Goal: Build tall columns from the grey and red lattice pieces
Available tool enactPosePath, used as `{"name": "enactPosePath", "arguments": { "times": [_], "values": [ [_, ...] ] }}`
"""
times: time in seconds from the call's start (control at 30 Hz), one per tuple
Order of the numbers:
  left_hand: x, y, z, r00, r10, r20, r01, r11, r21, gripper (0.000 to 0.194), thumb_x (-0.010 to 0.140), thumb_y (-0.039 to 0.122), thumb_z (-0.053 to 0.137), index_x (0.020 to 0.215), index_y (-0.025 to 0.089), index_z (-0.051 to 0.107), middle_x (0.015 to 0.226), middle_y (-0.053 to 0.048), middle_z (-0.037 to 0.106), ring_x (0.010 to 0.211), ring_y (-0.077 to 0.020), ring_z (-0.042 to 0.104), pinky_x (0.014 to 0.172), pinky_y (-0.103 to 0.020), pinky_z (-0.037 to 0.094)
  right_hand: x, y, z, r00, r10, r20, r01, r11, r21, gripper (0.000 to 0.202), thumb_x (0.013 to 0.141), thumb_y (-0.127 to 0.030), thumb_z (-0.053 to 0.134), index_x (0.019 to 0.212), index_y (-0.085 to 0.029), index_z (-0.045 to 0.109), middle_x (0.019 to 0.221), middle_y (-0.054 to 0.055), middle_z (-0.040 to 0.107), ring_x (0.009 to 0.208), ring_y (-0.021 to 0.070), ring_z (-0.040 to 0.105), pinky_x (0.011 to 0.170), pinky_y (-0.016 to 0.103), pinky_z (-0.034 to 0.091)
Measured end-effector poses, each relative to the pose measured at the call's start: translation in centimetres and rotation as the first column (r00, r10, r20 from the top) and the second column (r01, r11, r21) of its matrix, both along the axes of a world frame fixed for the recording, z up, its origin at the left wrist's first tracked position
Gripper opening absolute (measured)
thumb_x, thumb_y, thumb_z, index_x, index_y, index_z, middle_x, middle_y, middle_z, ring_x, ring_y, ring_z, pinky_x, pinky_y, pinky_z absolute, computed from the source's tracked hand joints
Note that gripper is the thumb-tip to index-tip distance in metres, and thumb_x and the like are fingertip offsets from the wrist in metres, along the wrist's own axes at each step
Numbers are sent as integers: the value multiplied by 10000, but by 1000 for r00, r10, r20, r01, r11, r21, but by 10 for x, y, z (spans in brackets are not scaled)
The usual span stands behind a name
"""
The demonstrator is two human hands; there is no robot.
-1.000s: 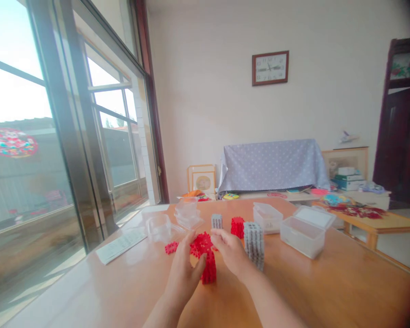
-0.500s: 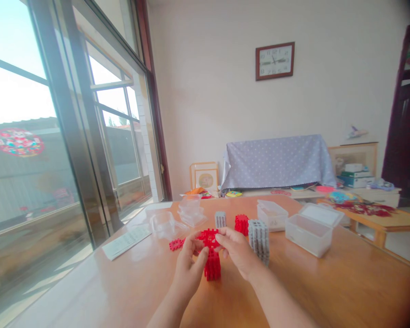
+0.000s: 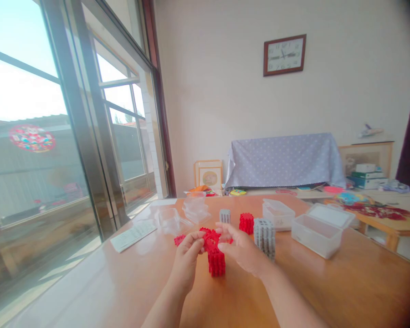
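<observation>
A flat red toothed piece is pinched in my left hand, over a red block stack that stands upright on the table. My right hand is at the piece's right side, its fingers spread apart; a bit of red shows behind them. Another red piece lies just left of my left hand. Behind my right hand stand a grey block stack, a red block and a smaller grey block.
Two clear plastic boxes stand at the right, one with its lid raised. Clear containers and a printed sheet lie at the left of the wooden table. A large window is on the left.
The view has swung slightly left. My right hand's fingers have opened away from the flat red piece, which has tilted. My left hand still pinches it.
</observation>
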State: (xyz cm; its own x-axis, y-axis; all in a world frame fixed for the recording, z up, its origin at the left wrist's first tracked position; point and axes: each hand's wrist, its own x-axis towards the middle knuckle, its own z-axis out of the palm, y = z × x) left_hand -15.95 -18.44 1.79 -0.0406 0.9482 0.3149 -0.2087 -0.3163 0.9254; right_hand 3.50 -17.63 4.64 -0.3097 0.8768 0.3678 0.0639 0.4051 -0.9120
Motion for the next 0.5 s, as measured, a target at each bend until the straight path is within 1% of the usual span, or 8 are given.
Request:
{"name": "enactPosePath", "arguments": {
  "times": [0.07,0.17,0.27,0.37,0.43,0.5],
  "values": [
    [-1,2,-3,1000,-15,4,15,1000,-18,234,864,322,649,1025,162,703,796,-26,624,718,-129,502,702,-261,398,1,0,-1,997,7,81,-12,998,62,534,786,-215,680,1311,-274,602,1270,50,636,1108,214,614,984,386,486],
    [-3,4,-5,999,-43,20,44,998,-43,241,862,334,657,1024,162,706,768,-17,610,704,-125,497,685,-258,387,0,0,-4,986,-20,168,-6,988,154,527,756,-220,722,1274,-267,638,1223,46,650,1089,218,622,996,387,482],
    [-3,5,-5,998,-57,41,59,996,-66,241,849,348,680,1006,167,703,759,-10,608,692,-122,505,678,-257,382,0,0,-6,975,-53,217,9,981,196,526,742,-239,748,1259,-263,652,1201,51,655,1067,220,630,968,375,497],
    [-2,4,-2,997,-68,32,70,995,-74,263,843,377,691,1018,181,698,791,-14,639,706,-127,531,695,-259,391,1,2,-8,964,-88,251,33,976,214,473,741,-255,752,1208,-249,683,1161,53,669,1045,224,638,947,371,501],
    [-2,3,0,999,-38,-1,37,997,-61,291,848,409,683,1043,194,694,839,-21,668,738,-135,555,715,-261,401,3,5,-9,961,-100,258,44,976,215,446,744,-267,750,1186,-247,696,1135,51,679,1032,226,641,938,369,501],
    [-3,2,1,999,28,-32,-29,998,-47,323,849,442,674,1061,199,688,883,-31,691,760,-141,572,722,-261,407,5,9,-11,962,-105,253,53,977,204,441,748,-281,748,1184,-247,700,1125,52,683,1038,229,640,944,369,497]
  ]
}}
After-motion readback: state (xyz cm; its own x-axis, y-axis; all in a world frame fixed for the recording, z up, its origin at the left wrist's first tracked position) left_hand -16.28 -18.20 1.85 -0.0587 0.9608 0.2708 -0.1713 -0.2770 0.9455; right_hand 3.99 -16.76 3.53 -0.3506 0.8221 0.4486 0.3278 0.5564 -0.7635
